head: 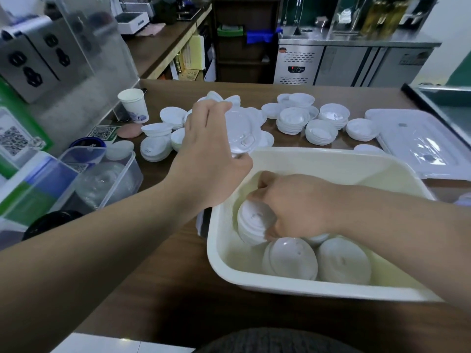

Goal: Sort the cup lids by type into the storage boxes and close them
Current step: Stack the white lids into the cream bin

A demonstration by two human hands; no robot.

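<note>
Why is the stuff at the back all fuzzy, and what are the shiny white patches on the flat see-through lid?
Head view: the steel counter at the back is soft, out of focus; the clear box lid bounces light back as white glare.

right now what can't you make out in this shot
All in the head view:
1. Grip of the right hand: its fingers curl under it onto the white lid stack in the tub, so the hand itself hides the contact.
2. The lid bundle in the left hand: blurred, count unclear.
3. The clear box: contents smeared through its wall.
4. The box cover: cut off by the right edge.
</note>
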